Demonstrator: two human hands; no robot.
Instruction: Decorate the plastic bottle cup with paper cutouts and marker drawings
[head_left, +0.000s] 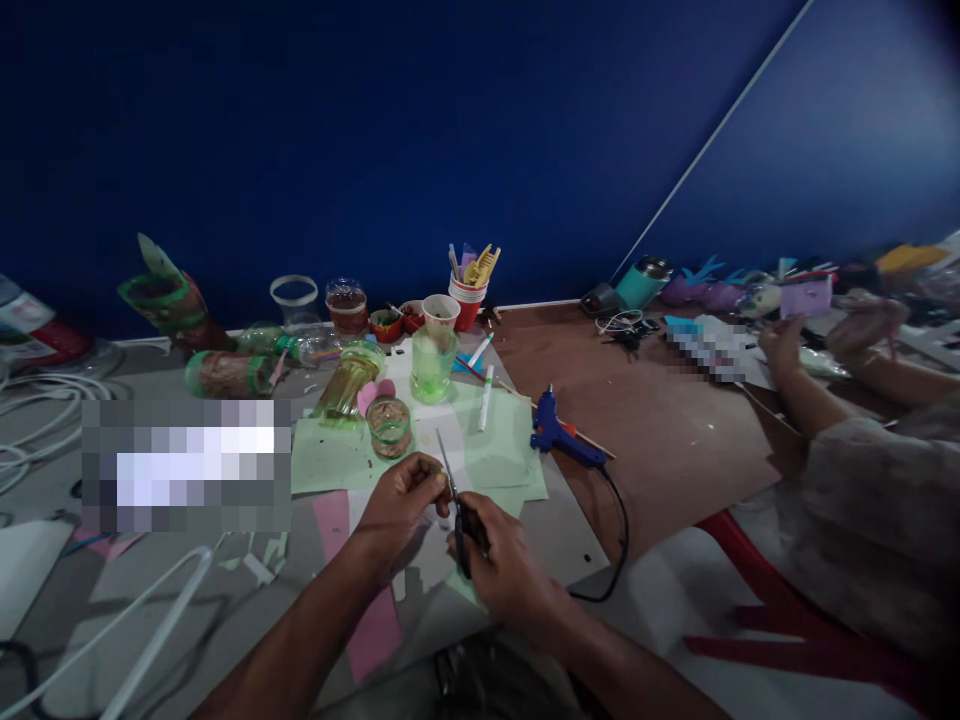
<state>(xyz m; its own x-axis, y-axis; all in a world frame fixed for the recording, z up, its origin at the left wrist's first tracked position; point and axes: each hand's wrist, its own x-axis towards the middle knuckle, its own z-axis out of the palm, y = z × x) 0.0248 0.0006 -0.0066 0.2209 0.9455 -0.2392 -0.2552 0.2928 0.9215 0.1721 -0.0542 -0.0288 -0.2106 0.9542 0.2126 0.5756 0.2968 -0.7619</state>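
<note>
My right hand (501, 550) is wrapped round the black handles of a pair of scissors (448, 462), whose blades point away from me. Close against the blades, my left hand (401, 500) has its fingertips pinched together; what they hold is too small to make out. Beneath both hands lie pale green paper sheets (502, 462) and a pink paper strip (375, 630). Just beyond my left hand stands a cut bottle base (390, 432) with brown material inside and a pink piece at its rim. A green-tinted clear cup (433, 372) stands farther back.
A blue glue gun (559, 432) with a black cord lies to the right, near a white marker (486, 400). Decorated bottles (229, 374) stand and lie at back left. A red-and-white cup (469, 300) holds tools. Another person's hands (787, 350) hold something purple at right.
</note>
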